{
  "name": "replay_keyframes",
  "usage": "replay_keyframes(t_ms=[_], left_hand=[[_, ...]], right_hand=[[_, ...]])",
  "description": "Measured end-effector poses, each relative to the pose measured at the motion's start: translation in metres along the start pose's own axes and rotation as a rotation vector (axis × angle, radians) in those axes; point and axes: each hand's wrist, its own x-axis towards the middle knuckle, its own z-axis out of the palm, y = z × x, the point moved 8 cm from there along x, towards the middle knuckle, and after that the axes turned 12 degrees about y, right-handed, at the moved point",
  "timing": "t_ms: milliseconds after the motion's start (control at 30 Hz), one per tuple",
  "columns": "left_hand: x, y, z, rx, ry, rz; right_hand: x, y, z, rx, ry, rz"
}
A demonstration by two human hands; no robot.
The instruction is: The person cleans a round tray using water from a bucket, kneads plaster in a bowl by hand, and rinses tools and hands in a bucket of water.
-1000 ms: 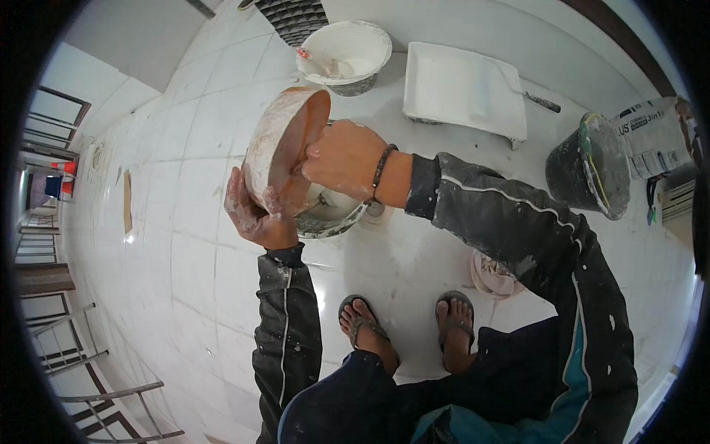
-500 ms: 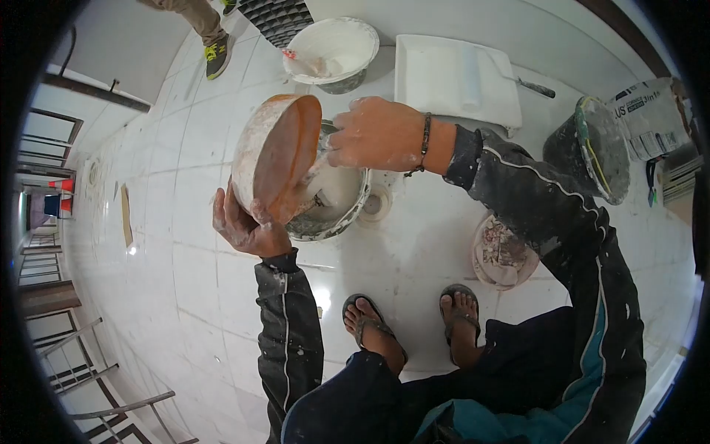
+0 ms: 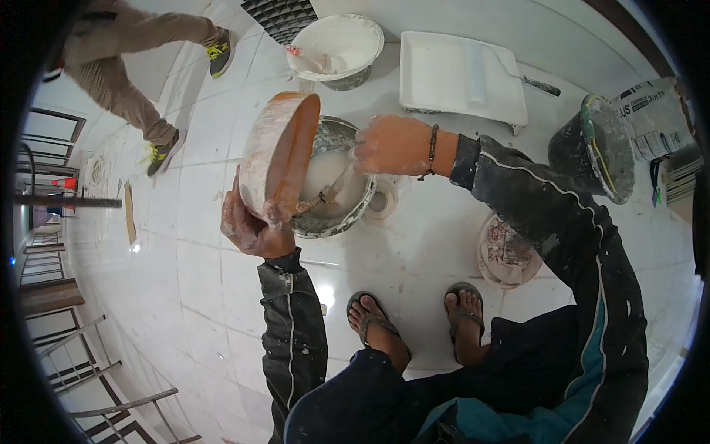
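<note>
An orange bowl [image 3: 285, 159] smeared with white is tilted on its side, and my left hand [image 3: 255, 226] grips it from below. Beneath and to the right of it stands a dark bucket [image 3: 362, 211] holding whitish, wet material. My right hand [image 3: 384, 146], coated in white residue, is over the bucket's right rim with its fingers curled together. Whether it grips the whitish, stick-like piece below its fingers is too unclear to tell. A brown handle-like piece [image 3: 310, 201] lies across the bucket's inside.
A white tub [image 3: 355, 41], a paint tray [image 3: 433, 74] and a roller [image 3: 541, 86] are at the back. To the right are a black bucket [image 3: 577, 155], a printed bag [image 3: 654, 118] and a round container [image 3: 506, 255]. A person [image 3: 122, 70] is at upper left.
My right hand has moved out of the orange bowl, rightward to over the bucket's rim. The bowl remains tilted in my left hand. A person has stepped into view at upper left.
</note>
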Motion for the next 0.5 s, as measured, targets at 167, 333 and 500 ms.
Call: replay_keyframes(t_ms=[167,333,500], left_hand=[[0.008,-0.003,-0.016,0.221,0.077,-0.024],[0.024,-0.004,-0.046,0.099,0.345,-0.266],[0.018,-0.024,-0.09,0.08,0.386,-0.247]], right_hand=[[0.008,0.016,0.012,-0.019,-0.074,0.248],[0.026,0.001,0.03,0.04,0.031,0.312],[0.023,-0.022,0.084,0.07,-0.144,0.343]])
